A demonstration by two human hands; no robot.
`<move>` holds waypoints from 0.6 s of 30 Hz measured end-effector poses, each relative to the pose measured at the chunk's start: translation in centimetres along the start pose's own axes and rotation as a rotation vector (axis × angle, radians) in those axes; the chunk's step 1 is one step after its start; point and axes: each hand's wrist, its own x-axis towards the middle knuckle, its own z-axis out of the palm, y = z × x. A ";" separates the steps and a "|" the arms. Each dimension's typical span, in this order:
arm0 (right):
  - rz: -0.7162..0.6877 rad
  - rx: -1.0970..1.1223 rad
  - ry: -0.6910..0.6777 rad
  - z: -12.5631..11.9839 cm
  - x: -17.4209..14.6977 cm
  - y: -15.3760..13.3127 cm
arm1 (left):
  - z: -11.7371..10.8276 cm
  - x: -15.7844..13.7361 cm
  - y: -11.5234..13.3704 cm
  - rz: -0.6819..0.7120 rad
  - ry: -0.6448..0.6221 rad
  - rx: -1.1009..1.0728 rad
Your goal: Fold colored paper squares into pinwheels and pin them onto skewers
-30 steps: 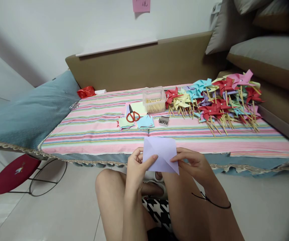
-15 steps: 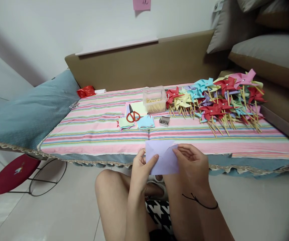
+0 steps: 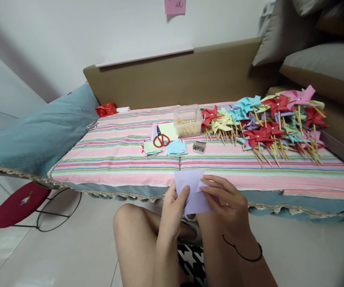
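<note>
A purple sheet of paper is held up above my lap, in front of the sofa's edge. My left hand grips its left side, the thumb lying on the face of the paper. At the upper right, my right hand pinches a corner flap and bends it over toward the sheet's middle. Small marks show near the centre of the paper. Beyond it lie red-handled scissors, a stack of blue paper pieces, a stack of green paper pieces and a small box of metal fasteners.
A clear plastic box of wooden sticks stands behind the papers. Many finished paper pinwheels are piled at the right on the striped cloth. A red plastic bag lies far left; a red stool stands on the floor.
My right hand has moved inward with the paper's right corner, folding it toward the middle. My left hand keeps its hold. The whole view has shifted slightly.
</note>
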 end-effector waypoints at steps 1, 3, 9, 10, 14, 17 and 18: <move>0.001 0.001 -0.005 0.0 -0.1 0.2 | 0.0 0.0 0.0 0.000 0.002 0.004; -0.007 0.006 -0.011 0.1 -0.2 0.3 | 0.2 -0.2 0.1 -0.016 0.014 0.021; 0.004 0.036 -0.046 -0.1 0.0 0.1 | 0.4 -0.2 0.1 -0.015 0.091 0.098; 0.032 0.062 -0.055 -0.1 0.1 0.0 | 0.4 -0.1 0.0 -0.002 0.109 0.101; 0.377 0.349 -0.043 0.0 0.2 0.1 | 0.1 0.1 -0.2 0.062 0.153 0.141; 0.628 0.511 -0.024 0.5 0.1 0.3 | -0.1 0.2 -0.3 0.057 0.112 0.179; 0.677 0.523 -0.012 0.6 0.1 0.4 | -0.2 0.2 -0.3 0.045 0.095 0.180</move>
